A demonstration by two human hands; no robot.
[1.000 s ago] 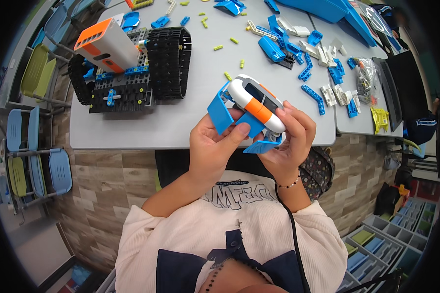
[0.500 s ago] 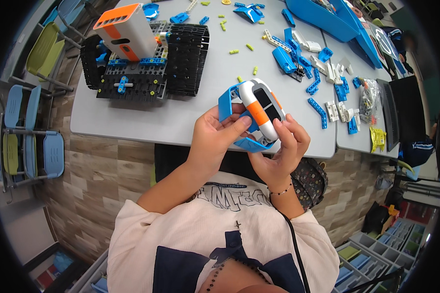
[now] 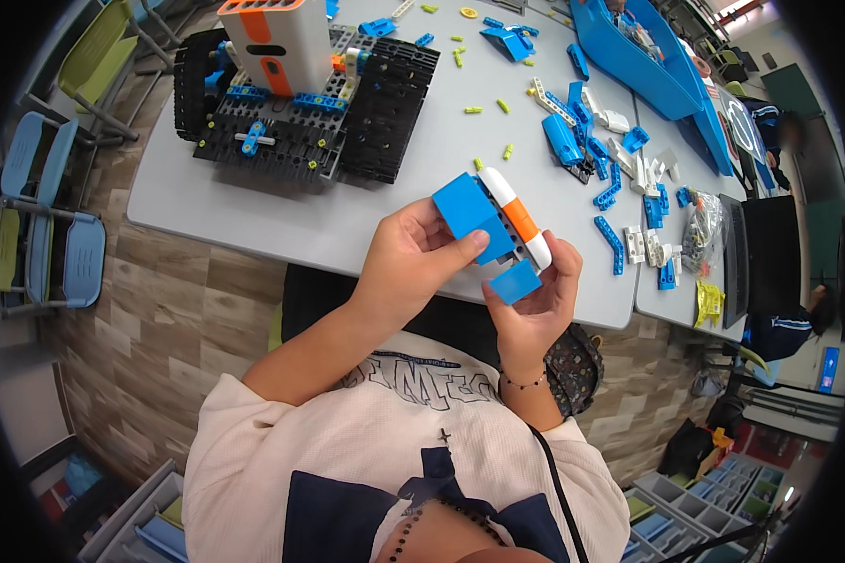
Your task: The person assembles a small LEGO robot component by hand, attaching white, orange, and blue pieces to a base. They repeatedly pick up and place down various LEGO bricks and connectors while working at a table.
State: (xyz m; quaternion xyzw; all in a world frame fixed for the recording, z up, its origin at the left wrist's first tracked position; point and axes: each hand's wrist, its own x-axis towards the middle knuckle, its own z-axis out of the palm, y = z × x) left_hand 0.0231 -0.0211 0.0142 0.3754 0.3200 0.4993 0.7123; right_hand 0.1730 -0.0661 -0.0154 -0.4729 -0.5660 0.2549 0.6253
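Observation:
Between my hands is a building-block module with a rounded white and orange casing and blue panels along one side. My left hand grips the blue panels, its thumb pressed on them and its fingers behind. On the other end, my right hand closes round the white casing and the lower blue panel, thumb below. The black face of the module is turned away from view. Left of it on the grey table stands a tracked model with black treads and a white and orange block on top.
Blue and white building pieces lie scattered at the right, with small green pegs nearer the middle. A blue bin stands at the far right, near a laptop. Chairs line the left; a backpack is under the table edge.
My hands have rolled the module so its blue panels face up and its black face is hidden. Both hands keep hold. The view has shifted slightly.

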